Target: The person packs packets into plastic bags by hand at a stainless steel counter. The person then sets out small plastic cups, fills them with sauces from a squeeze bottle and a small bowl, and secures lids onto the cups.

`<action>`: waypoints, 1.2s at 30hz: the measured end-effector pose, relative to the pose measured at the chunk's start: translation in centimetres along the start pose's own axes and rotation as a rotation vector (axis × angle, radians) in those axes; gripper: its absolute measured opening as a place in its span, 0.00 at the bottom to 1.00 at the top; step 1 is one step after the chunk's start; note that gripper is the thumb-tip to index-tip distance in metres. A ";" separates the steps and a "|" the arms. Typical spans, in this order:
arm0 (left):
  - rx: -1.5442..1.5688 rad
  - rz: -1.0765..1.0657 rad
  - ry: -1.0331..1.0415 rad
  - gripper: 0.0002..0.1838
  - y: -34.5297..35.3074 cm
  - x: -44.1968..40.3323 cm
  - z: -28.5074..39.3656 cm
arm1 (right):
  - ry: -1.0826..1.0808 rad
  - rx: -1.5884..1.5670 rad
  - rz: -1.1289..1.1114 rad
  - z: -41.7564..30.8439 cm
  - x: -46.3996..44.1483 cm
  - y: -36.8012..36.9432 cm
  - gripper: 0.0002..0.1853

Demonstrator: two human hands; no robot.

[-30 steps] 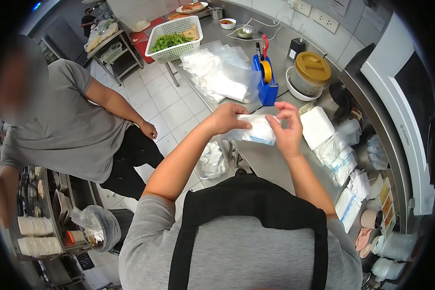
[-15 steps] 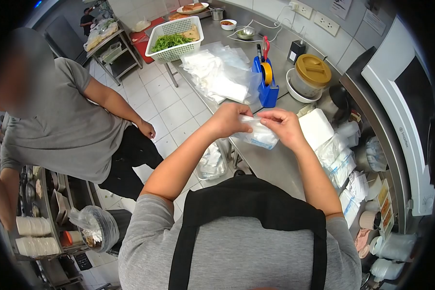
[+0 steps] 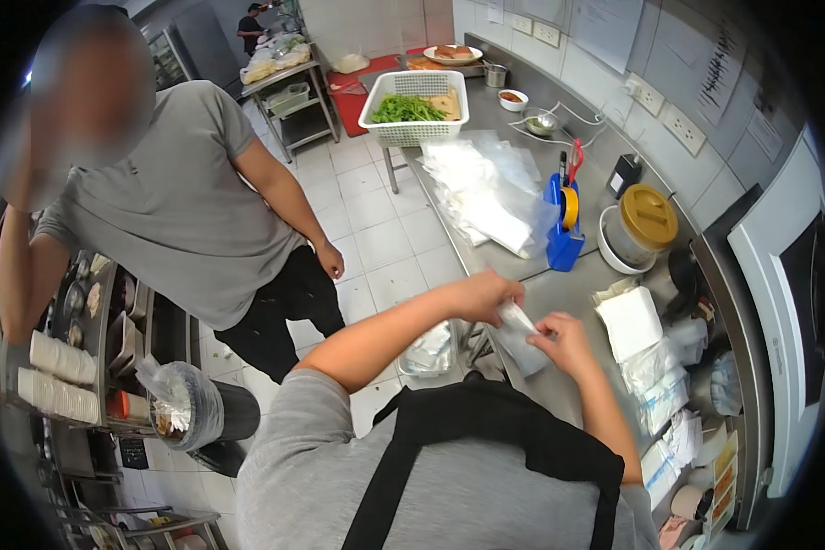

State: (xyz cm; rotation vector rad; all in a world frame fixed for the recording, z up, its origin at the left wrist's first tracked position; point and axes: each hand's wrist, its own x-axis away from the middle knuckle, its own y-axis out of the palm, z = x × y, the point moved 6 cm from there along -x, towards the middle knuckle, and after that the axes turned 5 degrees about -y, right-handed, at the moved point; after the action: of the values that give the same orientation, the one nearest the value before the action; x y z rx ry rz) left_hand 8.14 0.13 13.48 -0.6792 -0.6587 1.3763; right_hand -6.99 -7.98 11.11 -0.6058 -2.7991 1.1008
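Observation:
Over the steel counter's near edge, my left hand (image 3: 491,298) is closed on the upper left part of a small clear plastic bag (image 3: 521,337). My right hand (image 3: 562,341) pinches the bag's right edge between thumb and fingertips. White material shows through the plastic; what it is I cannot make out. Beyond my hands lies a loose pile of clear bags and white packets (image 3: 490,197). A blue tape dispenser (image 3: 565,234) with yellow tape, red-handled scissors and a black marker stands right of the pile.
Another person (image 3: 174,192) in grey stands at the left. On the counter (image 3: 559,289) are a white basket (image 3: 414,128) of greens and a yellow-lidded container (image 3: 646,220). White packets (image 3: 628,325) line its right side. A lined bin (image 3: 234,412) stands lower left.
The view has swung left, so the counter things appear further right and lower. Both hands still hold the bag, which is now tilted and seen more edge-on. My right hand has closed on its edge.

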 end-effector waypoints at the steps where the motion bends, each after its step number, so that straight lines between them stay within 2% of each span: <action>1: -0.041 0.033 0.008 0.21 0.3 -0.2 0.6 | -0.033 0.129 0.060 0.3 -0.3 -0.4 0.11; 3: -0.106 0.346 0.216 0.16 1.7 -1.1 0.7 | -0.063 0.390 0.175 1.0 0.5 -1.1 0.16; 6: -0.263 0.344 0.450 0.14 4.5 -1.1 -0.7 | -0.069 0.471 0.132 0.3 2.4 -1.7 0.21; 7: -0.219 0.275 0.499 0.14 6.1 -0.8 -2.7 | -0.051 0.393 0.038 1.8 3.1 -1.7 0.23; 9: -0.220 0.225 0.410 0.18 7.3 0.5 -6.7 | -0.014 0.110 0.017 4.6 4.6 -2.7 0.16; 10: -0.169 0.316 0.309 0.21 7.0 1.1 -8.2 | 0.016 0.100 0.072 6.1 5.4 -3.6 0.11; 12: -0.185 0.459 0.195 0.26 4.3 2.0 -7.7 | 0.111 0.183 0.205 7.7 5.8 -5.5 0.11; 13: -0.177 0.564 0.141 0.26 2.8 2.4 -5.7 | 0.081 0.198 0.323 7.6 5.5 -5.9 0.12; 14: -0.135 0.576 0.140 0.26 2.8 1.8 -4.5 | 0.042 0.215 0.441 7.1 4.9 -5.7 0.14; 16: -0.143 0.541 0.137 0.28 4.2 -0.2 -1.5 | -0.093 0.201 0.513 4.8 2.5 -3.5 0.14; 18: -0.284 0.445 0.139 0.34 7.3 -2.0 0.1 | -0.308 0.456 0.517 5.1 0.0 0.3 0.18; 21: -0.317 0.368 -0.001 0.36 11.6 -2.4 -3.1 | -0.088 0.669 0.283 7.3 -0.7 4.4 0.24; 24: -0.280 0.336 0.023 0.37 12.1 -2.5 -3.9 | -0.098 0.627 0.247 8.3 -0.7 4.4 0.26; 27: -0.168 0.414 0.065 0.29 10.4 -2.6 -3.3 | -0.151 0.314 0.568 8.4 0.2 2.5 0.27; 28: -0.122 0.449 0.003 0.28 10.0 -2.7 -3.4 | -0.126 0.325 0.748 7.5 1.6 1.5 0.30; 30: -0.031 0.514 -0.146 0.26 9.8 -2.3 -3.9 | 0.172 -0.244 0.792 10.8 3.0 3.1 0.31; 31: 0.122 0.492 -0.154 0.26 10.1 -2.6 -3.5 | 0.308 -0.544 0.789 11.1 3.4 4.3 0.31; 33: 0.434 0.442 -0.196 0.27 11.4 -2.7 -2.7 | 0.435 -0.916 0.779 8.1 4.3 5.1 0.30; 34: 0.362 0.329 -0.110 0.29 12.5 -2.9 -0.7 | 0.497 -1.103 0.765 6.9 4.9 5.3 0.30; 35: 0.268 0.210 0.110 0.31 13.2 -2.9 1.8 | 0.469 -0.975 0.724 7.3 5.5 4.6 0.29; 36: 0.244 0.185 0.174 0.31 12.6 -2.6 3.5 | 0.347 -1.043 0.805 8.6 6.1 4.0 0.30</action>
State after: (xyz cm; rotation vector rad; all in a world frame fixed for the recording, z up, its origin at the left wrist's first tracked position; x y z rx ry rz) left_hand -2.87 -1.39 6.06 -0.6656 -0.2889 1.5183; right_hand -13.09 -8.45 1.62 -1.8478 -2.6084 -0.5824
